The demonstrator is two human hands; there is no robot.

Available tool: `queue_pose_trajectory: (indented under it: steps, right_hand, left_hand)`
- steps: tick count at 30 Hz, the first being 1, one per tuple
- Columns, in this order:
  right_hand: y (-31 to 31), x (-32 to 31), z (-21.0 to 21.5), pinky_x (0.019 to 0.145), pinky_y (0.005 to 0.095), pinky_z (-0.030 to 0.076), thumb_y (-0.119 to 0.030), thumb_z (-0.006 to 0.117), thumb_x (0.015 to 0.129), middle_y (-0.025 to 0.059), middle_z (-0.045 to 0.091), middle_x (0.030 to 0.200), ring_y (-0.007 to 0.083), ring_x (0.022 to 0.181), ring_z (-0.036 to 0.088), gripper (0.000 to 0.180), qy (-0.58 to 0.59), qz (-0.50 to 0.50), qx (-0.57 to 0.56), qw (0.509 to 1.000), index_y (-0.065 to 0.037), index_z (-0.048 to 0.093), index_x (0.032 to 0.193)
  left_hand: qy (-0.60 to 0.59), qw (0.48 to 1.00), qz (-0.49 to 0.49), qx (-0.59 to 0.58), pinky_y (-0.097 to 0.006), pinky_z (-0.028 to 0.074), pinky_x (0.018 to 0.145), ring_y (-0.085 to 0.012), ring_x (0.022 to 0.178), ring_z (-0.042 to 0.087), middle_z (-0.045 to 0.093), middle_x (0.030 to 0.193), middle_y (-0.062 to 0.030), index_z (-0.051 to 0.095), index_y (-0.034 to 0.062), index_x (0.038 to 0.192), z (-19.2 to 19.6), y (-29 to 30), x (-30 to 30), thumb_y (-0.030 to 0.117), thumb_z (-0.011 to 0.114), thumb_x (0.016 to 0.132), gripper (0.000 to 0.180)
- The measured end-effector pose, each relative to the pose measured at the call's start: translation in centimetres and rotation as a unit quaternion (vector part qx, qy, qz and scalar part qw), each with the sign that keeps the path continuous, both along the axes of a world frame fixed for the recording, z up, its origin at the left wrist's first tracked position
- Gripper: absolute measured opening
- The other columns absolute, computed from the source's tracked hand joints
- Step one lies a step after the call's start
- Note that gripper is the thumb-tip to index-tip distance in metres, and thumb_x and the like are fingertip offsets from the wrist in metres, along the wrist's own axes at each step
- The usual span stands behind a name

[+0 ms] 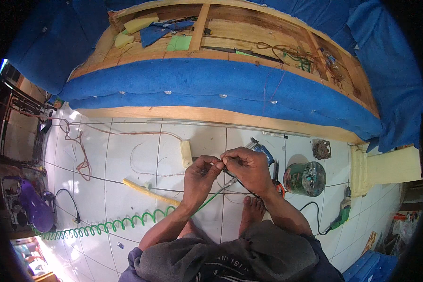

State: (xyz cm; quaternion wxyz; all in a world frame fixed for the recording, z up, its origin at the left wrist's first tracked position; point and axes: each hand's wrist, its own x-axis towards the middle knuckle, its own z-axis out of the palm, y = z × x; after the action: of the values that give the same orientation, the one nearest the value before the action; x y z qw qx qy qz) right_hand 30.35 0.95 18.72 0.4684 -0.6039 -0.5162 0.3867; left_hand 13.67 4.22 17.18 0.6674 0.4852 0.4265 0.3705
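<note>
So here we are standing on the white tiled floor (127, 160), both hands up in front of us and basically touching at the fingertips. Our left hand (199, 176) is curled nearly closed, thumb and fingers pinched on the near end of a thin dark tool (232, 178). Our right hand (249, 168) is closed over the same spot from the other side, fingers bent down on it. Whatever tiny bit sits between the fingertips is too small for us to make out.

The thing that matters: the tool's long axis runs diagonally, from the pinch point between the hands down and to the right, passing under the right wrist. So the working end is right at the fingertips, about equally close to both hands, and the tail points back toward our right foot (251, 211).

A green coiled hose (103, 228) trails off from below the left wrist toward the lower left.

Labels and packages: there's a round green tin (305, 178) on the floor just right of the right hand, top facing up with a speckly pattern on it. A green power drill (342, 214) lies further right, near a pale yellow foam block (390, 167). Ahead of us is the blue upholstered sofa frame (221, 89), bare wood showing, with foam scraps inside.
</note>
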Motion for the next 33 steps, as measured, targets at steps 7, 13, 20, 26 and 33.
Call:
queue_pose_trajectory:
  steps: [7, 13, 20, 26, 33]
  right_hand:
    - [-0.2, -0.5, -0.2, 0.072, 0.0256, 0.056, -0.005, 0.069, 0.091, 0.0095, 0.075, 0.095, 0.0102, 0.080, 0.070, 0.012, 0.001, -0.045, -0.025, 0.999, 0.001, 0.071, 0.101]
    - [-0.9, 4.1, 0.3, 0.072, 0.0277, 0.058, -0.007, 0.062, 0.093, 0.0055, 0.071, 0.093, 0.0167, 0.079, 0.071, 0.014, 0.460, -0.150, 0.078, 0.872, -0.003, 0.061, 0.106]
    - [-9.4, 24.0, 3.5, 0.046, 0.0239, 0.031, -0.020, 0.058, 0.100, -0.0026, 0.049, 0.072, 0.0082, 0.056, 0.041, 0.012, 0.281, -0.454, 0.230, 0.813, -0.008, 0.060, 0.103]
    - [-12.0, 27.3, 7.7, 0.052, 0.0215, 0.028, -0.027, 0.061, 0.102, -0.0044, 0.045, 0.072, 0.0046, 0.063, 0.038, 0.035, -0.067, -0.626, 0.191, 0.753, -0.004, 0.063, 0.128]
    - [-3.9, 11.8, 4.1, 0.062, 0.0208, 0.044, -0.018, 0.057, 0.104, 0.0014, 0.071, 0.101, 0.0073, 0.070, 0.053, 0.037, -0.142, -0.242, 0.054, 0.958, -0.007, 0.057, 0.139]
  left_hand:
    - [-0.026, 0.999, 0.011, -0.039, -0.022, 0.038, 0.056, -0.0048, 0.065, 0.048, 0.059, 0.080, 0.0028, 0.064, 0.0069, 0.099, 0.0, 0.2, -0.5, 0.019, 0.068, 0.099, 0.013]
    - [-0.233, 0.944, 0.180, -0.147, -0.021, 0.033, 0.047, -0.0050, 0.055, 0.039, 0.050, 0.074, 0.0050, 0.053, 0.0182, 0.097, -6.3, 4.1, -5.3, 0.030, 0.059, 0.105, 0.015]
    - [-0.016, 0.856, 0.491, -0.160, -0.026, 0.039, 0.050, -0.0102, 0.061, 0.044, 0.050, 0.076, -0.0011, 0.053, 0.0110, 0.096, -21.4, 9.1, -26.3, 0.035, 0.052, 0.106, 0.026]
    - [0.237, 0.851, 0.456, -0.106, -0.024, 0.034, 0.042, -0.0089, 0.049, 0.042, 0.048, 0.066, 0.0019, 0.058, 0.0067, 0.098, -22.1, 9.0, -33.7, 0.030, 0.053, 0.104, 0.025]
    - [-0.065, 0.928, 0.335, -0.147, -0.022, 0.037, 0.045, -0.0094, 0.059, 0.048, 0.064, 0.095, -0.0110, 0.051, -0.0022, 0.136, -11.6, 9.1, -21.6, 0.009, 0.052, 0.095, 0.042]
